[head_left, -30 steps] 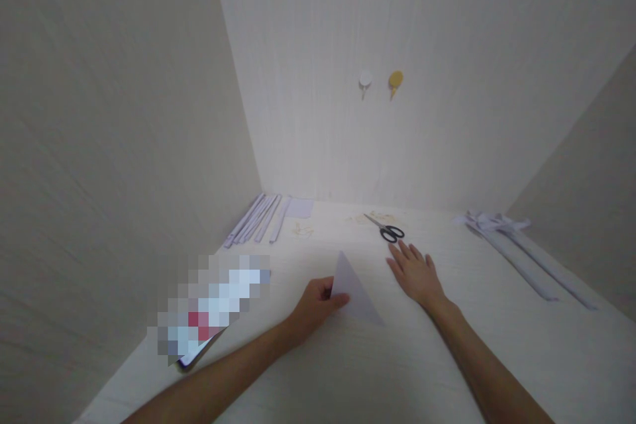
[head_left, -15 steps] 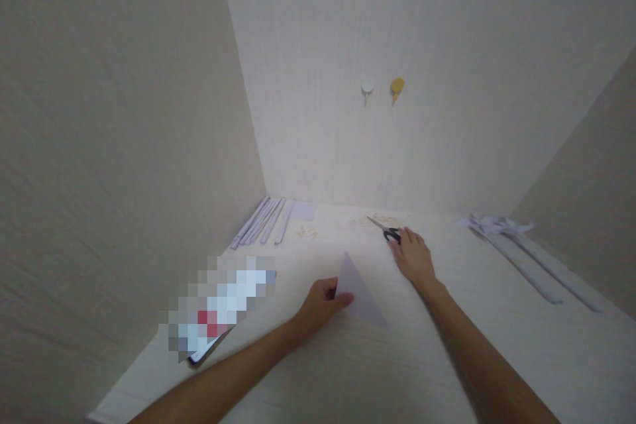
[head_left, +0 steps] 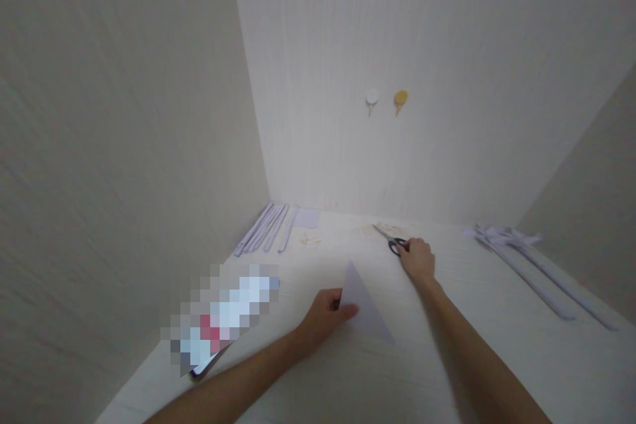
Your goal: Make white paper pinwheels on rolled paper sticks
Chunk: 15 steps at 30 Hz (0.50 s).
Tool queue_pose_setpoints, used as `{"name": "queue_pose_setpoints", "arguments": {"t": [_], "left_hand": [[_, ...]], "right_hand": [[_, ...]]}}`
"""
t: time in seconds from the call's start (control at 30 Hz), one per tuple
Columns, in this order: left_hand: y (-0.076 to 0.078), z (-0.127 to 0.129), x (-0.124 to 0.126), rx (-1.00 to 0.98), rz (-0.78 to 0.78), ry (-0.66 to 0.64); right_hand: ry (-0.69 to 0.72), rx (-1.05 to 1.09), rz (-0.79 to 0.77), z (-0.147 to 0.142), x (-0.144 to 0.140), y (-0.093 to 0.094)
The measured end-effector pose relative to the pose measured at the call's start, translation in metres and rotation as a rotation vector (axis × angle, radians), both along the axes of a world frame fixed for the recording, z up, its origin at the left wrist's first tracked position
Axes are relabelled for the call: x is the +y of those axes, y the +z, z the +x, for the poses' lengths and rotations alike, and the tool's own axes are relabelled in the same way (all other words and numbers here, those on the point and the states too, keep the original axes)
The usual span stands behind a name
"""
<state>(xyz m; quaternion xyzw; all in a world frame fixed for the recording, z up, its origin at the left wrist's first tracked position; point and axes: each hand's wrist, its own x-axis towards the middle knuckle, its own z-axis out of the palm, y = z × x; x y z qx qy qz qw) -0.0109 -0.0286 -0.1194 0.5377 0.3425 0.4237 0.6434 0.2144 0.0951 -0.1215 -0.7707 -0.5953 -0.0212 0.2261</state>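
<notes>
A folded triangle of pale lilac paper (head_left: 365,311) is pinched along its left edge between the thumb and fingers of my left hand (head_left: 330,318). Its tip points away from me. To the right, my right hand (head_left: 419,260) has its fingers curled onto the black handles of a pair of scissors (head_left: 395,243). The blades point to the far left and lie low over the table. The fingertips at the handles are partly hidden.
Several rolled paper strips (head_left: 263,228) and a lilac paper square (head_left: 308,217) lie at the back left. A pixelated phone (head_left: 233,318) sits nearer me. Pale loose bands (head_left: 311,238) lie behind. Long paper sticks (head_left: 527,275) rest at right. Two hooks (head_left: 401,98) are on the wall.
My right hand has closed from spread fingers to a curl on the scissors' handles, and the scissors have turned slightly. The left hand still pinches the paper. The whole view has shifted slightly.
</notes>
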Motion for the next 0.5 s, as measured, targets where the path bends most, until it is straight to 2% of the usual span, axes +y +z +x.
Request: {"name": "queue_pose_setpoints", "arguments": {"t": [0.13, 0.27, 0.4, 0.5], "left_hand": [[0.006, 0.000, -0.001, 0.002, -0.017, 0.003], [0.004, -0.001, 0.002, -0.059, -0.058, 0.054], [0.002, -0.002, 0.003, -0.193, -0.146, 0.129], [0.005, -0.002, 0.003, -0.250, -0.203, 0.160]], "right_hand": [[0.026, 0.026, 0.026, -0.004, -0.004, 0.001], [0.058, 0.121, 0.076, -0.008, -0.009, 0.002], [0.066, 0.306, 0.157, -0.007, -0.015, 0.002], [0.049, 0.527, 0.219, -0.004, -0.020, 0.003]]}}
